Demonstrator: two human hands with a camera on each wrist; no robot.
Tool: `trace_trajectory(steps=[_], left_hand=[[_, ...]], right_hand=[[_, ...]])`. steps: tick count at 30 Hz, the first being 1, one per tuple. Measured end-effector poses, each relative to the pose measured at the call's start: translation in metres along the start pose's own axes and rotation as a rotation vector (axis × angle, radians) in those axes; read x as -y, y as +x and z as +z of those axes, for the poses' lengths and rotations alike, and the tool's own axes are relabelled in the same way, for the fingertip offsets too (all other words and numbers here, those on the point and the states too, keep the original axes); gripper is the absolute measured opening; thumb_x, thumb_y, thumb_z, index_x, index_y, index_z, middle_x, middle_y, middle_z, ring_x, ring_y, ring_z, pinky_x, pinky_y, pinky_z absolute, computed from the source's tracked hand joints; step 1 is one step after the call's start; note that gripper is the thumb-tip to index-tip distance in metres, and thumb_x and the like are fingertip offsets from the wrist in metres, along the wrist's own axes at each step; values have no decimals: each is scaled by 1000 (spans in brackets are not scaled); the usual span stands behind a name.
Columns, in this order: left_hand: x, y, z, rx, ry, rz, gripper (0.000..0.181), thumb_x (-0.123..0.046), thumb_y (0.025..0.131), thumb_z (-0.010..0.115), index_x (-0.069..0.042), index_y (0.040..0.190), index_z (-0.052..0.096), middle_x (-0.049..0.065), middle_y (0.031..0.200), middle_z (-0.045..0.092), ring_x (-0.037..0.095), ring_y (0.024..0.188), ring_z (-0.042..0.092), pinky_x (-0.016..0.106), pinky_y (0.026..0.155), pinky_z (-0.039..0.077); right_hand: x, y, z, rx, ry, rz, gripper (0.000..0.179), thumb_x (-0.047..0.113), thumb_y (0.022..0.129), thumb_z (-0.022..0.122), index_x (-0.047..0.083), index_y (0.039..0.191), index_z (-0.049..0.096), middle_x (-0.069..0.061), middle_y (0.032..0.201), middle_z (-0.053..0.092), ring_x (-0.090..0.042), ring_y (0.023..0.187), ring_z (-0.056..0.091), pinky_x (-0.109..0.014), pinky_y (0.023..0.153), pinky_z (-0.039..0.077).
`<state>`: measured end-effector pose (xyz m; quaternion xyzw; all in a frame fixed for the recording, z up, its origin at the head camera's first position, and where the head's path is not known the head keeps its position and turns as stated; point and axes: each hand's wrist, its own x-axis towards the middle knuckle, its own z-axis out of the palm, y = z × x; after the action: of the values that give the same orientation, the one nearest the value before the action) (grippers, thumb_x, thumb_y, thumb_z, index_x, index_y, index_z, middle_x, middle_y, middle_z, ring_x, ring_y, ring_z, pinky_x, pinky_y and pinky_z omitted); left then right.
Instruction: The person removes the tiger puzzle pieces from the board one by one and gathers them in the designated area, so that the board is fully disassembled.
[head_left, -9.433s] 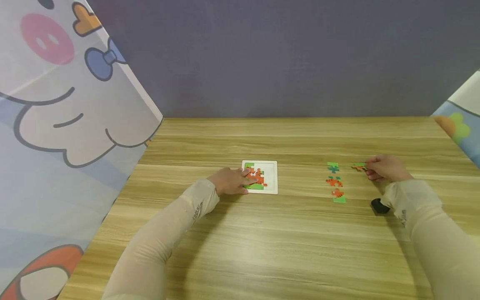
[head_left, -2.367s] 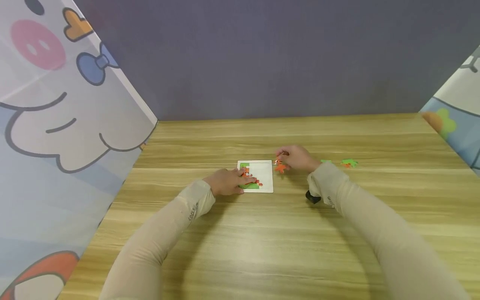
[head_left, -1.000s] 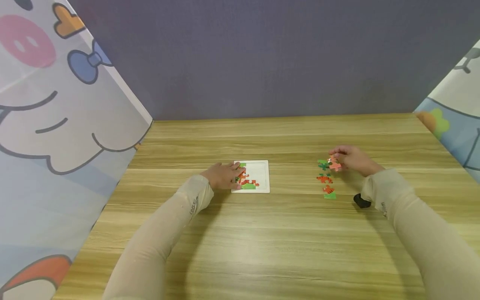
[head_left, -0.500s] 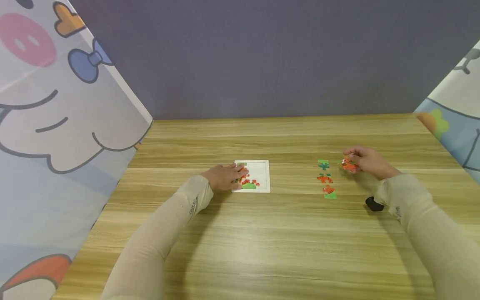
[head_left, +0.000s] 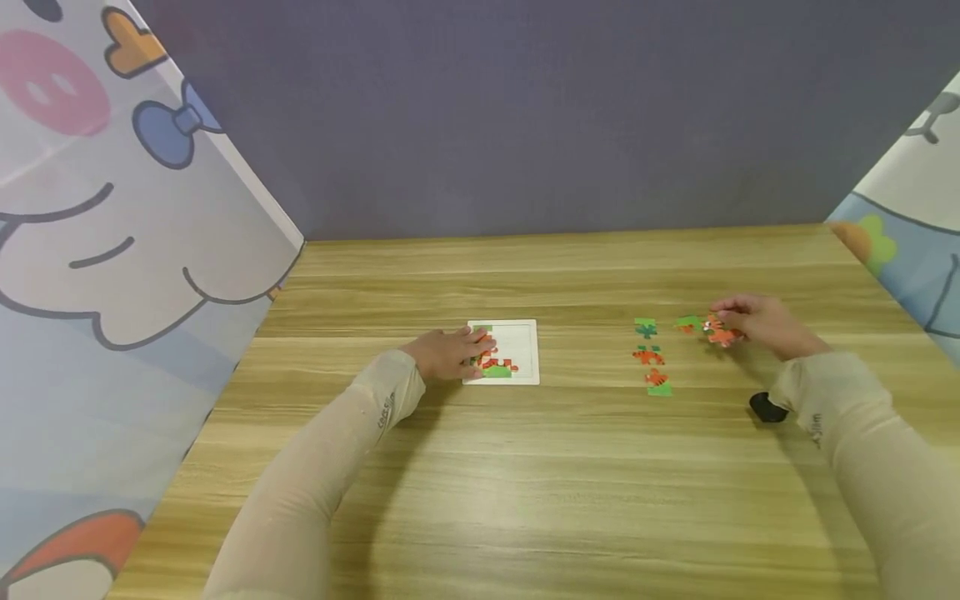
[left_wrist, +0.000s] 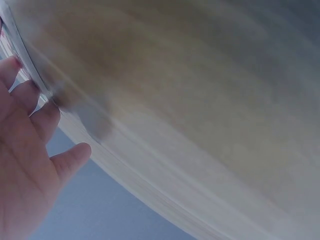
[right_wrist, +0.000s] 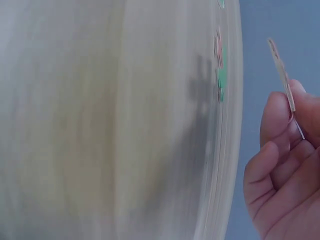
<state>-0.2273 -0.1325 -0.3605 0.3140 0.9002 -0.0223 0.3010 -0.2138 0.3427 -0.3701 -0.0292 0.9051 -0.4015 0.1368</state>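
Grey panel (head_left: 525, 117) is standing at 12 o'clock behind wood table (head_left: 525, 475); white puzzle tray (head_left: 519, 340) is lying on it. Left hand (head_left: 447, 354), fingers loosely spread, is resting on tray's 9 o'clock side, blocking some fitted pieces (head_left: 497, 372). Right hand (head_left: 769, 323), at tray's 3 o'clock, is pinching orange tiger piece (head_left: 722, 335) above table. Three loose pieces (head_left: 648, 357) are lying in between; green-and-orange piece (head_left: 687, 322) is lying at held one's 10 o'clock.

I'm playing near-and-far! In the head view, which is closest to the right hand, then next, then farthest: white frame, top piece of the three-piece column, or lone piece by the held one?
From the right hand:
1. Lone piece: just left of the held piece.
2. Top piece: farther left.
3. White frame: leftmost of these.
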Motion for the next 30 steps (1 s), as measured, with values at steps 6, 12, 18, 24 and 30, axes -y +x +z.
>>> trace_trajectory(steps=[6,12,18,24,30], left_hand=[[2,1,1,-16,-7,27,68,-43,108,44,-16,165,18,12,172,7,35,160,10,62,124,22],[2,2,1,-9,-23,29,69,-44,108,45,-17,165,17,10,173,6,33,160,8,61,125,20],[4,2,2,-15,-35,25,68,-43,109,44,-17,165,17,10,173,5,33,160,7,63,125,18],[4,2,2,-6,-66,15,67,-43,108,44,-19,165,17,9,173,4,32,160,5,61,126,16],[3,1,0,5,-85,6,67,-42,108,47,-21,165,18,6,173,4,31,160,6,55,127,20]], right_hand=[[-7,-7,-3,-62,-32,-2,42,10,109,40,-23,135,42,27,77,56,1,68,50,-23,62,49],[-6,-14,2,-68,11,5,40,10,108,44,-21,133,46,24,75,57,0,68,51,-22,61,49],[0,-15,13,-85,41,-19,38,9,107,47,-20,130,49,22,74,57,2,68,51,-20,62,50],[5,-13,18,-45,51,-6,39,6,105,48,-22,131,45,28,78,58,6,72,54,-19,64,52],[9,-14,18,-17,53,35,42,8,104,53,-21,133,45,31,81,61,11,76,58,-18,68,54]])
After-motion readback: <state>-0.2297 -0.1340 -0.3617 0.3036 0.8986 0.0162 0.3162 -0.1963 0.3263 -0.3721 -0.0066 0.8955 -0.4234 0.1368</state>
